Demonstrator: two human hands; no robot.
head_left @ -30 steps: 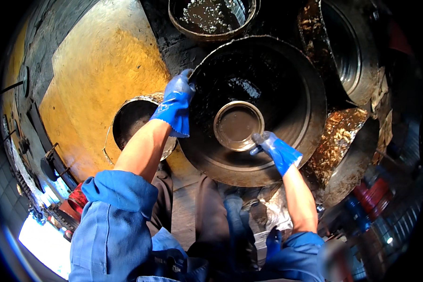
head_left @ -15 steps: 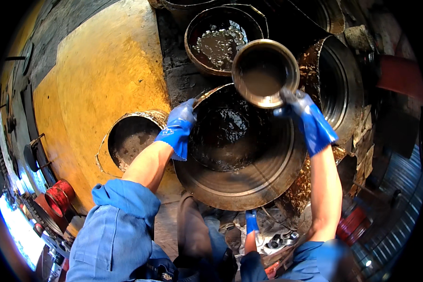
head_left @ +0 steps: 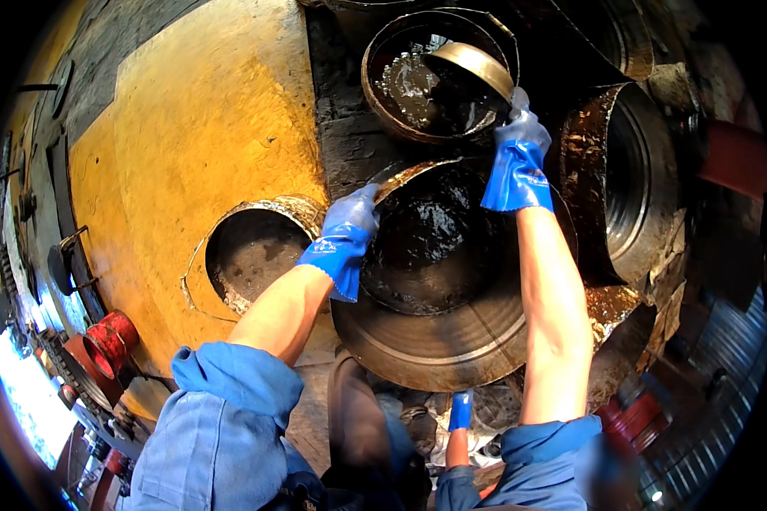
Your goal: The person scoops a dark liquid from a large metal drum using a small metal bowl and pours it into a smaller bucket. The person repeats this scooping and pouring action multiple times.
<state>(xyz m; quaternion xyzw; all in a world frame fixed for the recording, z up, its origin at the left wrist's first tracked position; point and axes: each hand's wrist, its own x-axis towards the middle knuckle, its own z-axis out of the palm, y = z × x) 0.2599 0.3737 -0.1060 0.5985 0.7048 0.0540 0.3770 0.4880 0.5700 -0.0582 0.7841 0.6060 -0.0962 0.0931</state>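
My left hand, in a blue glove, grips the left rim of a large dark greasy round pan that is tilted in front of me. My right hand, also in a blue glove, holds a small round metal bowl tipped on its side over a dark bucket with oily liquid in it. The bucket stands just beyond the large pan. Both sleeves are blue and rolled up.
An empty rusty bucket stands left of the pan on a yellow-painted floor. A big greasy metal drum lies at the right. Red cans sit at the lower left, machine parts at the lower right.
My right hand lifted the small bowl out of the large pan's middle, carried it up and over, and tipped it above the far bucket. My left hand stayed on the pan's rim.
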